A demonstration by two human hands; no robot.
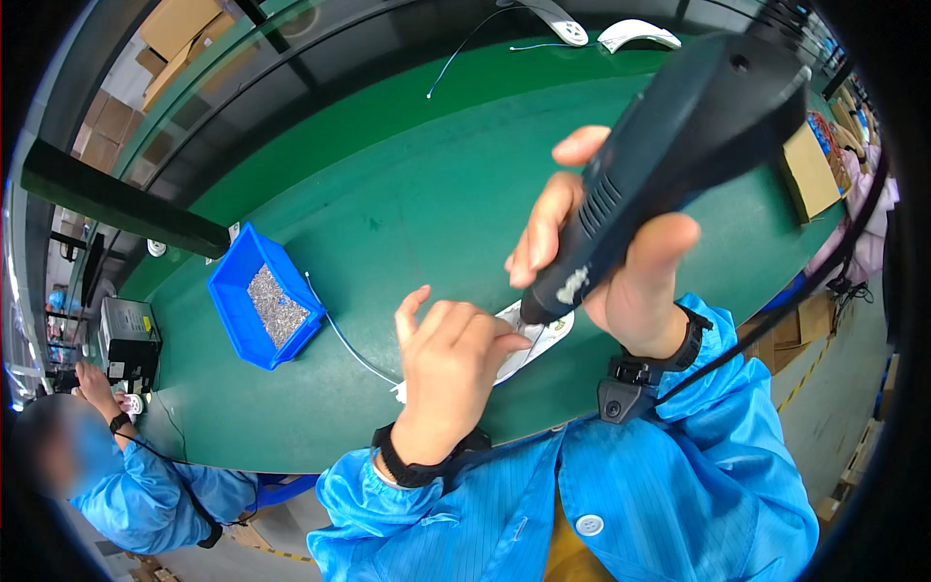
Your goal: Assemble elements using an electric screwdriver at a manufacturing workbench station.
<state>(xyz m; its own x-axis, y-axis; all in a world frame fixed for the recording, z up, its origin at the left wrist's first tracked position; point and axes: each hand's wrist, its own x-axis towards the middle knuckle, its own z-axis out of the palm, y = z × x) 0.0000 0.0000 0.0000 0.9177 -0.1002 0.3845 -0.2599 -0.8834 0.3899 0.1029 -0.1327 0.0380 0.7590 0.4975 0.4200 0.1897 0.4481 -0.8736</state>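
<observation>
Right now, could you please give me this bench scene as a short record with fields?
Right hand: grips a dark electric screwdriver, tip down on a white flat part.
Left hand: steadies the white flat part on the green table.
Blue bin: left of the hands, holds small grey screws.
White wire: runs from the bin side toward the part.
Co-worker: lower left, blue sleeves.
</observation>
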